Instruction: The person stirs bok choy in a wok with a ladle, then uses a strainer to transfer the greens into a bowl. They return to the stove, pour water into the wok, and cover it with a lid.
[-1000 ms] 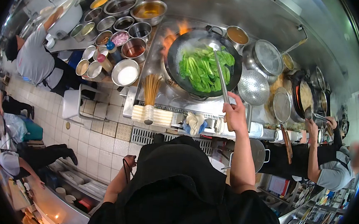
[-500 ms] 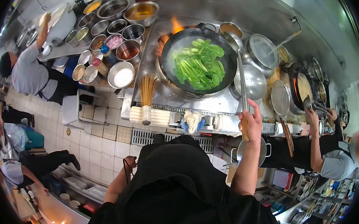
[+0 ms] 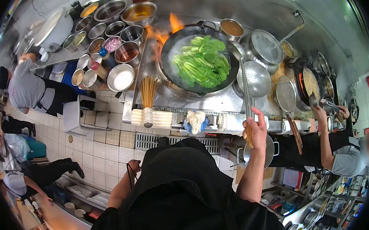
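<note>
The right hand [image 3: 256,130] is grasping the ladle's [image 3: 245,87] wooden end, presumably avoiding flames [image 3: 176,24], while the left hand [image 3: 134,166] is hanging, grip unclear.

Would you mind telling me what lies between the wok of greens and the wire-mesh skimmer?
In the head view, the perforated strainer lies between the wok and the wire-mesh skimmer, with the ladle's shaft passing nearer the wok.
</note>
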A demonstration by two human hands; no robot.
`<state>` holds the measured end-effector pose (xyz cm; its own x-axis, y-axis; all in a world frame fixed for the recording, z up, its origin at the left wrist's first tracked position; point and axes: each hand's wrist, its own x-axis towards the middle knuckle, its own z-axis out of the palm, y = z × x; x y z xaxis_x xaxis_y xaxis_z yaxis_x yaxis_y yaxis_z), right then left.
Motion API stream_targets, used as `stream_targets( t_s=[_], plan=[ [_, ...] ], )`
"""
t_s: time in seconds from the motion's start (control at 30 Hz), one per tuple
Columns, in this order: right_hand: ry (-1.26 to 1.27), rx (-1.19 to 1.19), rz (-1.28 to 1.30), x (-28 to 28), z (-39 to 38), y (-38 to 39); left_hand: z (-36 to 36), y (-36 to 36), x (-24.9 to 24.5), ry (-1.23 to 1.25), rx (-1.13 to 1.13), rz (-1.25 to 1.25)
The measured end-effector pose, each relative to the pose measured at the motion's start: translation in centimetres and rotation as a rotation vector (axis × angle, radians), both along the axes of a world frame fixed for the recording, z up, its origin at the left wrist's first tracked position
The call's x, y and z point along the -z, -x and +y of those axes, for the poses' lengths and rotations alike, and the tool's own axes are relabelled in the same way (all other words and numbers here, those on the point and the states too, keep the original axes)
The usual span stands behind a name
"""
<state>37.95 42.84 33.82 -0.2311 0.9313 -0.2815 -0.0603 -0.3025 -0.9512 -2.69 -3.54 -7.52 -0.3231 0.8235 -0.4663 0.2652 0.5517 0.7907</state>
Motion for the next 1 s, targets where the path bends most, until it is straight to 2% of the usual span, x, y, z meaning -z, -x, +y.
stream_targets(
  t_s=[0.13,0.2,0.33,0.4,0.5,0.63,0.7,0.83,0.9,1.0],
  plan=[
    [-0.001,0.003,-0.007,-0.1,-0.2,0.0,0.5,-0.2,-0.6,0.122,-0.051,-0.039],
    [-0.003,0.005,-0.002,-0.1,-0.3,0.0,0.8,-0.4,-1.2,0.273,-0.187,-0.15],
    [-0.02,0.024,-0.005,-0.3,-0.2,0.1,0.5,-0.9,-2.1,0.157,-0.109,-0.084],
    [-0.025,0.021,-0.011,-0.6,-0.2,0.1,1.5,-1.8,-3.4,0.339,-0.592,-0.426],
    [-0.02,0.03,-0.015,-0.7,-0.1,0.2,1.4,-1.9,-2.7,0.326,-0.665,-0.49],
    [-0.019,0.035,-0.002,-0.7,0.0,0.1,1.7,-1.9,-3.6,0.325,-0.622,-0.461],
    [-0.018,0.036,0.002,-0.7,0.1,0.1,2.3,-2.1,-5.3,0.35,-0.517,-0.319],
    [-0.006,0.016,0.006,-0.7,0.4,-0.1,3.0,-2.3,-6.2,0.365,-0.628,-0.425],
    [0.002,0.006,0.013,-0.8,0.4,-0.1,3.6,-2.5,-7.6,0.357,-0.464,-0.224],
    [0.004,0.008,0.007,-0.7,0.5,-0.1,3.9,-2.7,-8.4,0.364,-0.588,-0.318]
  ],
)
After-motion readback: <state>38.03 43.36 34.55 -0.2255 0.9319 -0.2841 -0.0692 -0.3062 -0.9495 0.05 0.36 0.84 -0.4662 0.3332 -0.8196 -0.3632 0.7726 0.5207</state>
